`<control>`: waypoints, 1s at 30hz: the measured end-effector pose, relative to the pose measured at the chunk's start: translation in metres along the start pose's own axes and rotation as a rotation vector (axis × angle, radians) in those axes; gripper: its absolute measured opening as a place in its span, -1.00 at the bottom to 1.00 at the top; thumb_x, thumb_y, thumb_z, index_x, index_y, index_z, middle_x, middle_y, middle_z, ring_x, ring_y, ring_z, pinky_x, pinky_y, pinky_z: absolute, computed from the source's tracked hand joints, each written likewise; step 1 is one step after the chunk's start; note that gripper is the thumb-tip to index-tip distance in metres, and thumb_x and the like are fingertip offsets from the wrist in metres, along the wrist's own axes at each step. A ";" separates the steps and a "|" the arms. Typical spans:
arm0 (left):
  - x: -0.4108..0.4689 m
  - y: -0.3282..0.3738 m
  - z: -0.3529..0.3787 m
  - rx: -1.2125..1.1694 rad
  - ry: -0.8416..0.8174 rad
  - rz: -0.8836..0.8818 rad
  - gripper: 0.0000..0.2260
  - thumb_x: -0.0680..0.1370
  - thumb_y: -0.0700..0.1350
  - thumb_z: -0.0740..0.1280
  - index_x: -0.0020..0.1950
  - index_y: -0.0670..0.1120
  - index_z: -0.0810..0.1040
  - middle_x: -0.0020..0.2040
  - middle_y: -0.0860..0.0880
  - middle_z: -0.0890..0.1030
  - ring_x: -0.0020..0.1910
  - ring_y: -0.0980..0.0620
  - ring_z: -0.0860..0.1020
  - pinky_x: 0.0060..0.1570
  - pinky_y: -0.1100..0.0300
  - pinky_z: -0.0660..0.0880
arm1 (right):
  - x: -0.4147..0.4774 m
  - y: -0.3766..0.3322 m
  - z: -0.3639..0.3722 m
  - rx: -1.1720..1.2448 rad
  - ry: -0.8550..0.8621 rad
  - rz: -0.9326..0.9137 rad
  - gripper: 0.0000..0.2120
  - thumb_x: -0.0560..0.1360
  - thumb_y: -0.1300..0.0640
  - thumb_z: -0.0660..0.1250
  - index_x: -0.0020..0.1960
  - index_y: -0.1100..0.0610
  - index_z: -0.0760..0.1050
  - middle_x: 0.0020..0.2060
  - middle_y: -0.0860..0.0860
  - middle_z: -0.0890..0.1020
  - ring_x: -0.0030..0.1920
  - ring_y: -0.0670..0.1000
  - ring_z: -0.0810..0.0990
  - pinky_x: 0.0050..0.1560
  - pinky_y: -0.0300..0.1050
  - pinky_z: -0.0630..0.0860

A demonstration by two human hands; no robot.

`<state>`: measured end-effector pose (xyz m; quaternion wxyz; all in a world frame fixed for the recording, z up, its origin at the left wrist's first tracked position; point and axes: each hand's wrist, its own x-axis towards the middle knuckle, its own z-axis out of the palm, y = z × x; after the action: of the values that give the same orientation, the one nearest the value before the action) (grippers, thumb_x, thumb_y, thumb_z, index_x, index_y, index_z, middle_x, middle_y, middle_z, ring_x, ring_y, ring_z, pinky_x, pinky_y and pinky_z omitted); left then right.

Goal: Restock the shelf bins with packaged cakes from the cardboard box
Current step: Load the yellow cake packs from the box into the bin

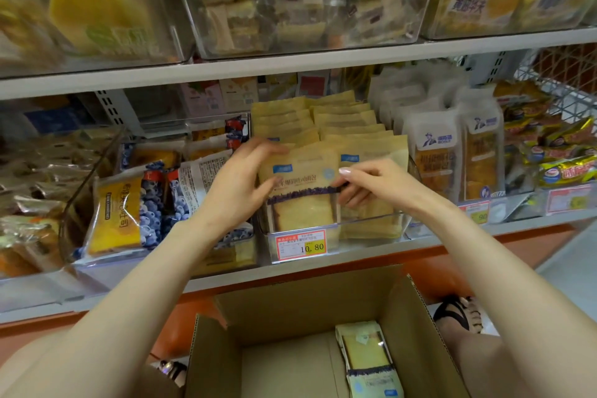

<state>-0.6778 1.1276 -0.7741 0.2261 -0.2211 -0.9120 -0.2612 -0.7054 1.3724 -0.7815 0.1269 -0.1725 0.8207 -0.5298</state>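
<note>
A tan packaged cake [302, 184] with a purple band stands upright at the front of a clear shelf bin [332, 226] full of the same packs in two rows. My left hand [240, 184] grips the front pack's left edge, thumb on its face. My right hand [371, 184] pinches its right edge. Below, an open cardboard box [284, 310] holds a few more packs [370, 362] lying along its right side.
A 10.80 price tag [300, 245] hangs on the bin front. Blueberry cake packs [135, 213] fill the bin to the left, white-wrapped cakes [452, 158] the one to the right. An upper shelf [290, 64] carries more clear bins. A sandalled foot [460, 313] rests beside the box.
</note>
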 end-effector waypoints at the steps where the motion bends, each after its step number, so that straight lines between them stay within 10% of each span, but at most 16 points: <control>1: 0.000 -0.001 -0.001 0.006 -0.009 0.020 -0.73 0.44 -0.27 0.41 0.13 -0.12 0.56 0.13 -0.05 0.56 0.17 -0.04 0.50 0.15 0.04 0.47 | -0.002 0.000 -0.001 -0.004 0.004 -0.012 -0.73 0.59 0.02 0.20 0.04 0.13 0.62 -0.20 0.11 0.71 -0.18 0.02 0.69 -0.11 -0.17 0.61; 16: -0.010 -0.005 0.007 0.247 -0.142 -0.003 -0.78 0.43 -0.19 0.41 0.05 -0.04 0.54 0.11 -0.01 0.58 0.17 -0.10 0.49 0.15 -0.05 0.37 | -0.017 0.009 0.025 -0.155 0.037 -0.026 -0.86 0.53 0.04 0.31 0.05 -0.09 0.59 -0.07 -0.19 0.64 -0.01 -0.16 0.61 0.10 -0.10 0.57; 22: -0.036 0.041 0.009 -0.013 0.184 0.168 -0.83 0.46 -0.19 0.26 0.01 -0.18 0.54 0.03 -0.09 0.54 0.05 0.00 0.45 0.04 0.13 0.39 | -0.048 0.005 0.004 -0.145 0.216 -0.113 -0.85 0.52 0.09 0.32 0.04 -0.07 0.61 -0.08 -0.20 0.65 -0.07 -0.21 0.62 -0.01 -0.32 0.53; 30: -0.143 0.063 0.138 -0.432 -0.553 -0.261 -0.86 0.52 -0.16 0.26 0.06 -0.03 0.48 -0.09 0.08 0.58 -0.09 0.11 0.54 0.01 0.07 0.50 | -0.109 0.043 0.018 -0.133 -0.078 0.117 -0.85 0.52 0.08 0.31 0.05 -0.06 0.60 -0.13 -0.06 0.69 -0.18 -0.08 0.67 -0.15 -0.22 0.58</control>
<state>-0.5722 1.2147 -0.9312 -0.1157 -0.2075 -0.8830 -0.4048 -0.6053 1.4192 -0.8249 0.1779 -0.1530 0.8572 -0.4585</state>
